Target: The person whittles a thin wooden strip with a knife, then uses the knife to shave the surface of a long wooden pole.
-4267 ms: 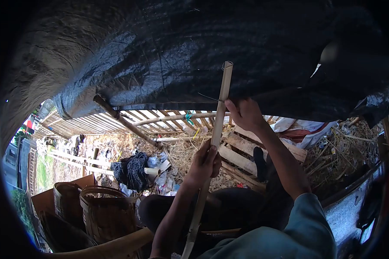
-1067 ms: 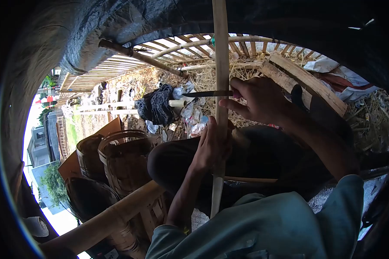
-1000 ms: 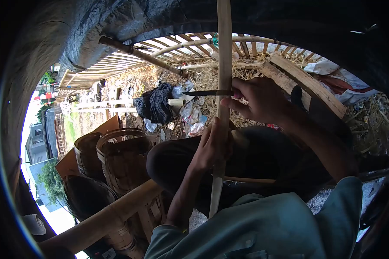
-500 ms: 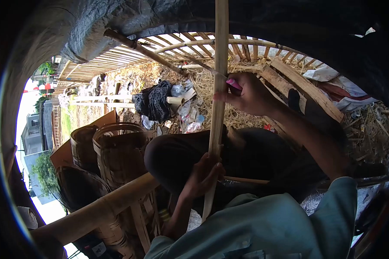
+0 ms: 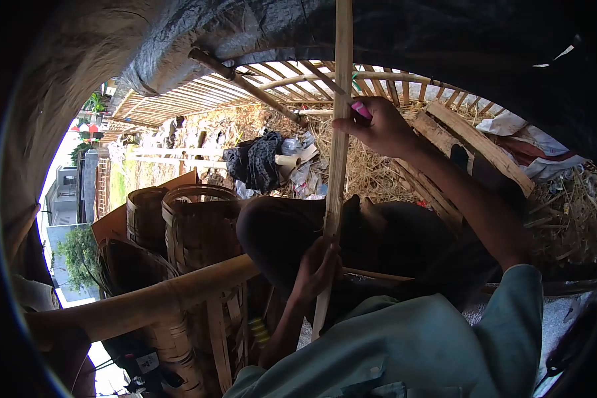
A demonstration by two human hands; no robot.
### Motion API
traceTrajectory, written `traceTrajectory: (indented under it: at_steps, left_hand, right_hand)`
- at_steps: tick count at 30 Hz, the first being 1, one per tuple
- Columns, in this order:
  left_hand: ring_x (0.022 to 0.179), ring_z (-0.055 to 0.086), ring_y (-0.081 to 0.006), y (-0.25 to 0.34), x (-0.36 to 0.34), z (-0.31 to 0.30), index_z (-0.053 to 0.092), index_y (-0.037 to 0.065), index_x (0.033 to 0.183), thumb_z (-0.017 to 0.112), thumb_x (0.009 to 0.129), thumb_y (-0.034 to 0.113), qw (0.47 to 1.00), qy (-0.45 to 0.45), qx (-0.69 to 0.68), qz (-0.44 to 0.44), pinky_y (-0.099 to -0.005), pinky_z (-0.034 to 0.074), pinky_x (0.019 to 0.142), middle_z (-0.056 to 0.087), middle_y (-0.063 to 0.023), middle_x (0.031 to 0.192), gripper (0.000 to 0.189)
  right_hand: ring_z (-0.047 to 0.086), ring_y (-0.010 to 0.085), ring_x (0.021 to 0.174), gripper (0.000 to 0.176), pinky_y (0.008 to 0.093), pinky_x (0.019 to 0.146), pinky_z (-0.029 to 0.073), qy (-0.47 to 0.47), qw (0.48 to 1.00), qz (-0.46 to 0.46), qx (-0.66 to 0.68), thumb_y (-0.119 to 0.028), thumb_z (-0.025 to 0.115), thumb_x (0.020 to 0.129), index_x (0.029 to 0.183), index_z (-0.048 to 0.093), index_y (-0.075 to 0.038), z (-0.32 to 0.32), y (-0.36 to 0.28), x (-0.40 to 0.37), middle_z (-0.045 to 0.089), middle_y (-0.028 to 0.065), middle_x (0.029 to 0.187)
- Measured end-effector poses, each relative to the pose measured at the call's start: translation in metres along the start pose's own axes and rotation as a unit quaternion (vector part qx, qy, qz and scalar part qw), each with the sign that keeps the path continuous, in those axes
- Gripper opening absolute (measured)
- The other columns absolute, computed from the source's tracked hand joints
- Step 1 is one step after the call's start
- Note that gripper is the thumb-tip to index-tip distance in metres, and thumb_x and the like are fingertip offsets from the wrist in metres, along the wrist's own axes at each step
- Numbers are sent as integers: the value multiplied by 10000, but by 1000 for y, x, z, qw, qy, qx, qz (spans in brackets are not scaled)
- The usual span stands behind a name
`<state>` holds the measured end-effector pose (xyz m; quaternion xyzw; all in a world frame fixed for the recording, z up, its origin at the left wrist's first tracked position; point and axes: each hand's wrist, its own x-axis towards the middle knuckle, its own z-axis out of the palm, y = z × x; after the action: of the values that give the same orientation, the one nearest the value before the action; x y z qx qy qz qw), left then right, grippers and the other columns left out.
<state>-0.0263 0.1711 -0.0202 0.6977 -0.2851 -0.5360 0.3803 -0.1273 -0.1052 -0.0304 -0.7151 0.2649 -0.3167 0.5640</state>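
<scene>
My left hand [image 5: 317, 266] is closed around the lower part of the bamboo strip [image 5: 339, 152], which stands nearly upright in front of me, running from the top edge of view down past my knee [image 5: 278, 225]. My right hand [image 5: 377, 125] is fisted on the knife [image 5: 361, 110], of which only the pink handle end shows clearly, pressed against the strip's right edge. I cannot make out the blade for sure against the slats behind. My dark-trousered leg sits right behind the strip. A thick bamboo pole [image 5: 146, 305] crosses the lower left, in front of the woven baskets [image 5: 192, 225]. Beyond the strip, straw [image 5: 371, 166] covers the ground, with a dark cloth bundle [image 5: 255, 162] to its left and rough wooden planks [image 5: 471, 132] to its right. A slatted bamboo fence [image 5: 199, 93] closes the back, and a black tarp [image 5: 411, 33] hangs overhead. A second ago my left hand was higher, just under the right, and the blade lay crosswise to the left. Since then the left has slid down, the right has climbed, and the hands are well apart.
</scene>
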Motion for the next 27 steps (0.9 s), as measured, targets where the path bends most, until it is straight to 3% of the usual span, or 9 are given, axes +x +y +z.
traceTrajectory:
  at_steps: [3,7,10,14,18,23,27]
  left_hand:
    - [514,504,-55,2,-6,6,487,42,923,450,972,256,1000,13,-2,2,-215,402,472,490,8,593,222]
    - [448,452,-30,-1,-9,10,477,46,880,431,979,273,998,47,31,23,-191,348,398,461,21,552,253]
    - [385,411,-33,12,-12,3,464,57,840,400,983,332,999,33,-8,1,-190,320,342,431,30,523,317]
    - [324,380,-76,33,-1,-15,455,72,805,332,994,358,998,21,-20,58,-210,305,288,395,13,509,365]
    - [322,385,-80,61,17,-19,428,75,780,325,994,368,997,28,20,74,-215,314,288,400,7,506,376]
    - [325,396,-82,71,30,-15,429,66,792,319,993,370,994,17,53,90,-218,318,288,403,3,498,381]
    - [336,403,-91,66,37,-18,451,70,823,331,988,390,994,-11,24,110,-227,327,291,412,-5,507,379]
  right_hand:
    - [418,81,464,340,278,459,339,48,998,-26,-30,-358,698,812,781,616,-29,-8,-3,6,475,-22,528]
    - [441,77,504,381,278,468,333,-16,995,-2,-98,-407,581,891,824,594,-33,-12,-3,10,492,-19,573]
    - [436,72,570,413,265,510,336,16,998,-26,49,-406,422,968,803,542,-47,-7,-9,5,486,-11,641]
    - [374,100,578,391,283,568,350,-53,989,-119,70,-319,295,1013,733,424,-78,-3,-16,-9,394,-10,637]
    - [419,120,533,363,311,535,358,-120,991,-44,-24,-291,392,987,747,502,-41,-4,-24,-24,455,21,582]
    - [416,109,497,230,297,495,343,-29,995,-94,-21,-195,478,956,807,529,-26,-9,-21,-22,450,43,547]
    - [422,103,496,130,286,485,341,-32,987,-154,-21,-128,506,939,876,534,-18,-5,-15,-21,464,56,558]
